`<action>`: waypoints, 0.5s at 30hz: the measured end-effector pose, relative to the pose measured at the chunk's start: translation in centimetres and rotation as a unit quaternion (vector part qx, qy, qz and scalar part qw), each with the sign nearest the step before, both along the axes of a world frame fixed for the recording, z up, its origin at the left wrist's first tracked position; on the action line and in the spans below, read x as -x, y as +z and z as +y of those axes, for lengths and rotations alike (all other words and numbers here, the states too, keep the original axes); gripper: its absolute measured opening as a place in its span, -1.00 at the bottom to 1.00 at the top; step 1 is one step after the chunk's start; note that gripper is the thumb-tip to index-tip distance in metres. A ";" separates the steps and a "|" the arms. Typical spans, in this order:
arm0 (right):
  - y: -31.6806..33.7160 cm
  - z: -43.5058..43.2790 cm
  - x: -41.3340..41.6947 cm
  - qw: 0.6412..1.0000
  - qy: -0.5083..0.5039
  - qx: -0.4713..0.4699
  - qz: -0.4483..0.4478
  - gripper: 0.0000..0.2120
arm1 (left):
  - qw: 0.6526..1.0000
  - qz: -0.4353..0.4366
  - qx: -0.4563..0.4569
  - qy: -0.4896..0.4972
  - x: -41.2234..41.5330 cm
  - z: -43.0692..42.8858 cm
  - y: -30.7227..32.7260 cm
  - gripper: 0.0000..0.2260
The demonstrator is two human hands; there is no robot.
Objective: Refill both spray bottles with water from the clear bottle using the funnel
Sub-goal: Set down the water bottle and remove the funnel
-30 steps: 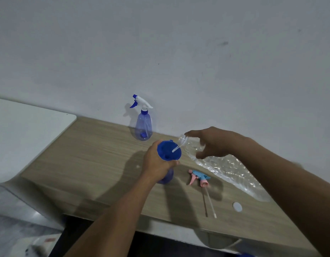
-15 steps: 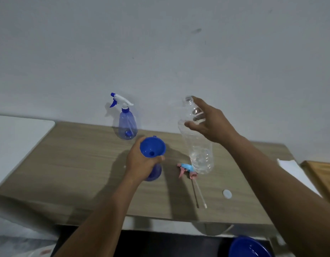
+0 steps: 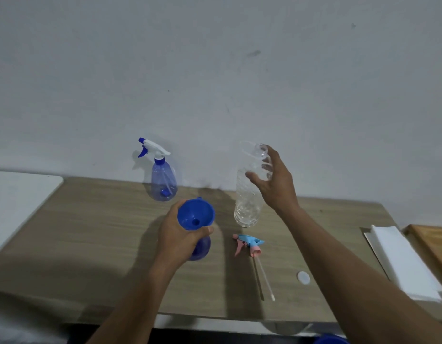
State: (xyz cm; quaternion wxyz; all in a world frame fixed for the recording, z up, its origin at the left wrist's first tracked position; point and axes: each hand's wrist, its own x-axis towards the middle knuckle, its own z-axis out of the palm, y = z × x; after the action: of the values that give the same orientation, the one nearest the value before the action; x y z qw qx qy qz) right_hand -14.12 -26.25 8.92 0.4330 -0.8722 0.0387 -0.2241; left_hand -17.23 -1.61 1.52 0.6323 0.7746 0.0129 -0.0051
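Observation:
My left hand [image 3: 177, 237] grips the neck of a headless blue spray bottle [image 3: 201, 248] standing on the wooden table [image 3: 91, 232], with the blue funnel [image 3: 196, 214] seated in its mouth. My right hand [image 3: 277, 184] is wrapped around the upper part of the clear bottle [image 3: 247, 207], thumb in front and fingers behind. This bottle is upright, uncapped, with its base on the table and little water visible inside. A second blue spray bottle [image 3: 164, 184] with a white and blue trigger head stands by the wall.
A pink and light-blue trigger head [image 3: 249, 244] with its long tube lies right of the funnel. A white cap [image 3: 303, 278] lies near the front edge. Folded white paper [image 3: 403, 261] and a wooden board [image 3: 433, 239] are at the right; a white surface [image 3: 16, 192] is at the left.
The clear bottle went from tilted over the funnel, pouring, to upright and down on the table right of the funnel. My left hand stayed on the funnel and bottle.

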 end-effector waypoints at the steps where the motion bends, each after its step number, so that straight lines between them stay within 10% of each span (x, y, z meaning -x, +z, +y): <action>1: -0.2 0.0 -0.1 1.000 -0.005 -0.010 -0.002 -0.33 | 1.000 0.000 0.003 0.000 0.0 0.0 0.0 -0.36; 15: 1.4 0.2 0.7 0.996 0.009 0.027 0.087 0.09 | 1.000 -0.004 -0.006 -0.027 -0.1 0.1 -0.1 -0.37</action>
State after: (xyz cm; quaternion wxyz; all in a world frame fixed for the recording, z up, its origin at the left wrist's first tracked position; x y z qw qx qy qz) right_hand -14.86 -26.04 10.30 0.4063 -0.9002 0.0621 -0.1441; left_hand -17.10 -1.46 1.43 0.6277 0.7781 -0.0107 -0.0190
